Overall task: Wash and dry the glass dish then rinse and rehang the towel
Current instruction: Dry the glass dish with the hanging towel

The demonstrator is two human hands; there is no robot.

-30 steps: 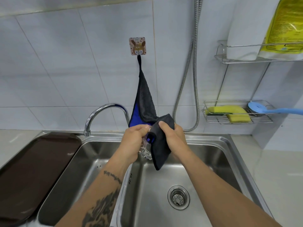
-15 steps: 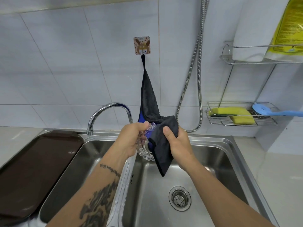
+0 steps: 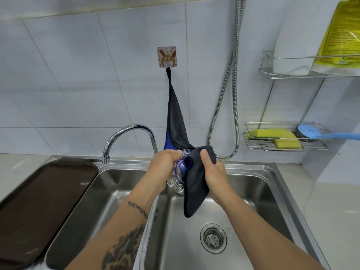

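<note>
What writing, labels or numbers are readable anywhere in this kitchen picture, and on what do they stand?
No text here can be read.
Print on the yellow bag: too blurred.
Tiny marks on the hook sticker, above its cartoon animal: too small.
Script in the forearm tattoo: illegible.

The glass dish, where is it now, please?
Head view, centre: the left hand holds the glass dish over the sink, against the towel in the right hand.
</note>
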